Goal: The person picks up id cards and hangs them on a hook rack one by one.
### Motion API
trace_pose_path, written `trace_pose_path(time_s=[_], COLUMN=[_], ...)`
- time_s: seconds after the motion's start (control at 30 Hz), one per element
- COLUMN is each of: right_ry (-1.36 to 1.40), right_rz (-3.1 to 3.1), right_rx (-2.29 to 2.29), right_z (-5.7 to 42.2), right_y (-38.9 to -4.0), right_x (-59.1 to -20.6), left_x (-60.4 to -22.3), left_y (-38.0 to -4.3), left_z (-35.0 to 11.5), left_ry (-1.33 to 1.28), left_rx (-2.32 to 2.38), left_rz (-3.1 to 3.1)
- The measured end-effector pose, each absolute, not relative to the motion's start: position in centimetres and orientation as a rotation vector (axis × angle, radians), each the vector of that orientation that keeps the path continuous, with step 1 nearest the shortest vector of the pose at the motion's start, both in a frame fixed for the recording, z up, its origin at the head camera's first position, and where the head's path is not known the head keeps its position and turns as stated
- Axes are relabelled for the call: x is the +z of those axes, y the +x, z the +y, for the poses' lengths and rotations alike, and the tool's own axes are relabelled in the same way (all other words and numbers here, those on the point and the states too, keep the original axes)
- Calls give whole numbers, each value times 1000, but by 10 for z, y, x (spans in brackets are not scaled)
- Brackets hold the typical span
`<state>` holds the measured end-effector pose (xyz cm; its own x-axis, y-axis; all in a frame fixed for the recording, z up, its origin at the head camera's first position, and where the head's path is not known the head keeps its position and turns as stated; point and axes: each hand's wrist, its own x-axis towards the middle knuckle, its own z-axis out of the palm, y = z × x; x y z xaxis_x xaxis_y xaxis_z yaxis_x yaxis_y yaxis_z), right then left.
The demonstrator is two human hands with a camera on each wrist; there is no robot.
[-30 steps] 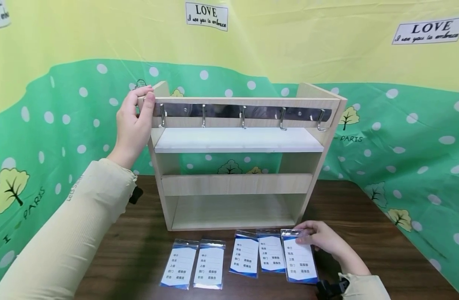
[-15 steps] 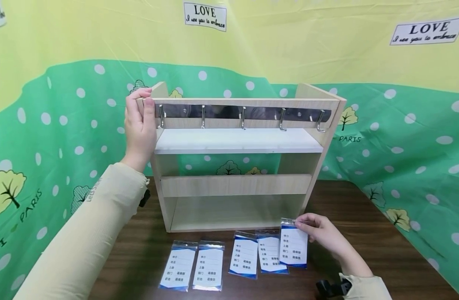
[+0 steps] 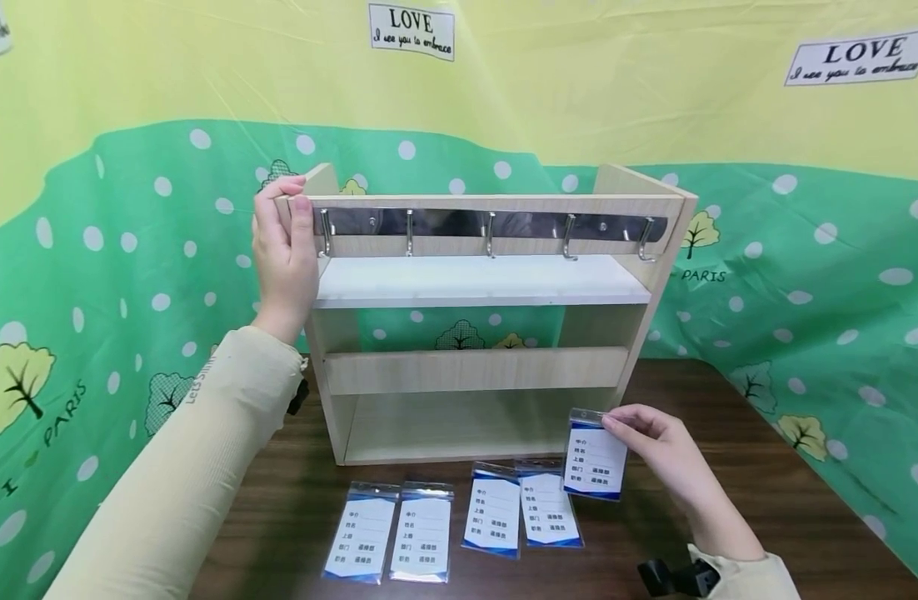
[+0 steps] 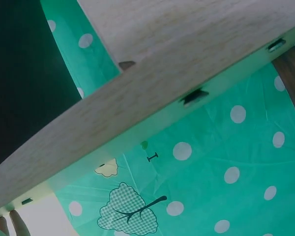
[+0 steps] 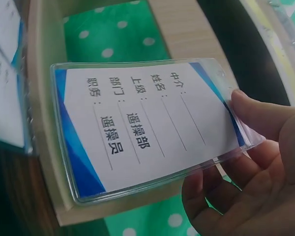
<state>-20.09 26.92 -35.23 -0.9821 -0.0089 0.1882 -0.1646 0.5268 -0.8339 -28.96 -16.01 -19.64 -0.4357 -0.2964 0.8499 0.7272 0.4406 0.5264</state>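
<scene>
Fingers of the right hand pinch a badge, while the left hand grips the rack near its top.

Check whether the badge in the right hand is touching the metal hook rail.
Apart. The head view shows the badge, pinched by the right hand, well below the metal hook rail, with a clear gap between them.

Glossy clear plastic encases the badge, between four and five o'clock. The one-o'clock hook strip is shiny metal.
</scene>
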Motion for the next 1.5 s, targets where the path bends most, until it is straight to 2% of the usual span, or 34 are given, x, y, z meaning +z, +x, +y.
trace_pose_path(time_s=[0.27,1.07,1.5], right_ry=[244,120,162], right_rz=[-2505,-2310,-2211], right_rx=[1453,1492,1417], right_z=[268,260,252], right_y=[-202,-206,-210], right_x=[-335,-272,-241], left_x=[-197,-197,-197], left_y=[-291,-291,-290], left_z=[-158,-159,-159], left_ry=[-361,-351,-357], left_rx=[-1222,-1209,-1215], left_rz=[-1635,-1630,-1624])
